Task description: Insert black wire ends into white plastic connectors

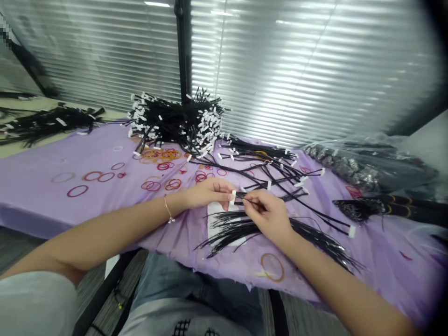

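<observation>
My left hand (213, 192) pinches a small white connector (233, 197) between thumb and fingertips. Close beside it, my right hand (268, 212) is closed on thin black wire (241, 196) at the connector; whether the wire end sits inside the connector is too small to tell. Under my right hand lies a loose bundle of cut black wires (227, 228), partly over a white sheet (213, 224). Just beyond my hands, several black cables with white connectors (269, 185) lie crossed on the purple cloth.
A large pile of black cables with white ends (175, 119) stands at the back. Red and yellow rubber bands (163, 156) are scattered over the purple cloth (115, 205). Plastic-wrapped bundles (364, 168) lie at the right; more cables (52, 121) are at the far left. Blinds (297, 60) stand behind.
</observation>
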A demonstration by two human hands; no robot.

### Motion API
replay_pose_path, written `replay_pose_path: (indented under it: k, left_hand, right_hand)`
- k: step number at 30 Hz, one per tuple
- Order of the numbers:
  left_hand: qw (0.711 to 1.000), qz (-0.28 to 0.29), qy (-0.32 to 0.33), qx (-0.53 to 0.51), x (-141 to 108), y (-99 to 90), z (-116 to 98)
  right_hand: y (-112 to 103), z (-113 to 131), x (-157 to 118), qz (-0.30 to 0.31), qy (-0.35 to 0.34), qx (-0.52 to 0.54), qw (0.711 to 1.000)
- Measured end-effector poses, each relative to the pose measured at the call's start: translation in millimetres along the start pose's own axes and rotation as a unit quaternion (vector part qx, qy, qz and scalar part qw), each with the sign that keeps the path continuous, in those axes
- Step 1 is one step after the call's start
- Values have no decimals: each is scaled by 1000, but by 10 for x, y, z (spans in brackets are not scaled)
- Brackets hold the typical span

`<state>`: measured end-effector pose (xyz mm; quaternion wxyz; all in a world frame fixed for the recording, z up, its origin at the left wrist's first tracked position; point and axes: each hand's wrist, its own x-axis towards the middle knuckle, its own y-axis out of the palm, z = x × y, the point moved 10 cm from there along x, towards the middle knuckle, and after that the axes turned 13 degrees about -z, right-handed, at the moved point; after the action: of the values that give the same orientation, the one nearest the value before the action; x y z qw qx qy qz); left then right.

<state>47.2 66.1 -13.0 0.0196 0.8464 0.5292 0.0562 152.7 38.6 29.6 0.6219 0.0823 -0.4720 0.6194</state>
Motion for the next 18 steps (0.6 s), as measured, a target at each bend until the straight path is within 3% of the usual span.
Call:
replay_pose_path:
  k: [5, 13, 18]
  left_hand:
    - [1000, -7, -3, -1, 14, -16, 17]
    - [999, 28, -11, -31, 13, 46, 60]
    - [999, 45, -12, -11, 9, 62, 117]
  right_hand:
    - [-31, 40, 20, -11, -18, -10, 1000]
    - [25, -90, -17, -12, 79, 49, 996]
    - [25, -85, -26, -10, 60, 37, 997]
